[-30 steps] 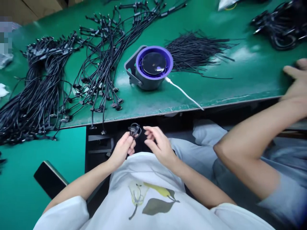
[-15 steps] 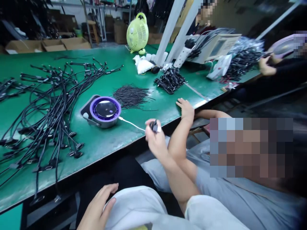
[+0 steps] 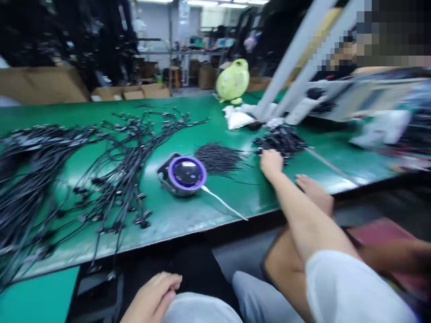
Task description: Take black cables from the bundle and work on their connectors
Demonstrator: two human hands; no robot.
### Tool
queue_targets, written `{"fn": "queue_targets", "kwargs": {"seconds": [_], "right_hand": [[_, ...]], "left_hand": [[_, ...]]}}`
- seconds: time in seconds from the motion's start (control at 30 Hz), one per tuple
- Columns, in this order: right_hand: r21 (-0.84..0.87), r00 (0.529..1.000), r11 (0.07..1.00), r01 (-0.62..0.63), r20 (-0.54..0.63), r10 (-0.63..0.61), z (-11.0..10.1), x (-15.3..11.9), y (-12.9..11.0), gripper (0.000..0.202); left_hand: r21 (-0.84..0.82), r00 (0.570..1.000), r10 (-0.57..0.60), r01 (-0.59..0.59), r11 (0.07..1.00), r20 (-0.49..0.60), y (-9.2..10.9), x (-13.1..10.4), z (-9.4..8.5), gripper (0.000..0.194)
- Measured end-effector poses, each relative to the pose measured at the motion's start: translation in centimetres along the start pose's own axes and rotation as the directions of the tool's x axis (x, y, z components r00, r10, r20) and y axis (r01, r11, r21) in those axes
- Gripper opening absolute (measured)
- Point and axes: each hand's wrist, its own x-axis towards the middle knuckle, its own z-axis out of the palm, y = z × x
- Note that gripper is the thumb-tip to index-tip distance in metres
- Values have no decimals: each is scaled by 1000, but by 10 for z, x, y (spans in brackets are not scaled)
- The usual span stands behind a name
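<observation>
My right hand (image 3: 272, 163) reaches over the green table to the near edge of a pile of coiled black cables (image 3: 283, 141). Its fingers are bent down and look closed, and whatever they hold is hidden. Low in the view, my left hand (image 3: 151, 294) rests by my leg, with loosely curved fingers and nothing in it. Between my arms and the long cables lies a purple and grey round fan (image 3: 187, 172) with a white cord (image 3: 224, 204). Thin black ties (image 3: 220, 158) are heaped beside it.
Long black cables (image 3: 129, 175) spread over the left of the green table (image 3: 188, 220). A co-worker's hand (image 3: 314, 193) is close to the right of my forearm. Slanted white posts (image 3: 292, 54), a white bag (image 3: 237, 119) and a green fan (image 3: 233, 80) stand or lie farther back.
My right hand has moved from the table's front edge, where it held a small black cable bundle, forward to the pile. The view has turned left. My left hand stays low.
</observation>
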Motion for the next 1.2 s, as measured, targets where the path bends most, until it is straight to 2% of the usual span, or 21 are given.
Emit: {"fn": "queue_targets", "kwargs": {"seconds": [0.03, 0.1, 0.17, 0.23, 0.27, 0.3, 0.37, 0.43, 0.5, 0.57, 0.63, 0.7, 0.8, 0.83, 0.9, 1.03, 1.2], "right_hand": [[19, 1000, 1000, 15, -14, -14, 4, 2, 5, 19], [60, 998, 997, 49, -50, -46, 16, 8, 13, 14], [94, 993, 992, 87, -88, -79, 24, 11, 19, 14], [105, 986, 986, 132, -116, -120, 27, 8, 21, 20], [120, 982, 980, 158, -124, -144, 26, 5, 21, 22], [151, 978, 971, 186, -128, -167, 24, 0, 18, 23], [234, 971, 947, 222, -145, -191, 19, -12, 9, 24], [315, 967, 920, 232, -173, -185, 14, -28, -6, 25], [358, 966, 904, 234, -189, -175, 9, -48, -25, 28], [387, 964, 886, 256, -166, -206, 4, -72, -46, 29], [430, 954, 853, 295, -82, -289, -3, -97, -70, 37], [488, 899, 799, 351, 64, -434, -11, -120, -96, 67], [484, 741, 766, 424, 301, -601, -20, -141, -133, 113], [447, 706, 777, 444, 359, -610, -20, -144, -144, 119], [370, 672, 799, 473, 435, -600, -15, -146, -162, 125], [287, 650, 809, 513, 486, -584, 2, -140, -182, 129], [262, 642, 825, 500, 528, -556, 15, -132, -187, 131]], "left_hand": [[3, 999, -30, 30, 1000, -35, 6, 2, -11, 29], [35, 978, -94, 103, 994, -189, 18, 4, -37, 30], [113, 904, -125, 186, 976, -409, 25, 3, -69, 32], [202, 815, -122, 280, 938, -566, 28, 4, -99, 37], [233, 796, -122, 315, 920, -593, 27, 6, -111, 40], [257, 797, -126, 334, 907, -590, 26, 8, -121, 43], [312, 832, -128, 340, 887, -540, 20, 15, -132, 48], [412, 881, -106, 319, 853, -462, 10, 23, -131, 51], [539, 912, -49, 284, 793, -408, -2, 28, -127, 54], [635, 923, 31, 241, 734, -385, -13, 30, -124, 56], [686, 923, 88, 212, 696, -375, -20, 31, -124, 59], [708, 929, 99, 200, 677, -357, -20, 31, -124, 60], [706, 931, 93, 199, 680, -352, -10, 30, -122, 57], [703, 929, 99, 198, 683, -357, -6, 29, -121, 56], [701, 921, 121, 192, 687, -371, 1, 28, -117, 54], [672, 912, 155, 156, 724, -379, 9, 25, -111, 47], [624, 933, 131, 115, 773, -335, 13, 24, -104, 41]]}}
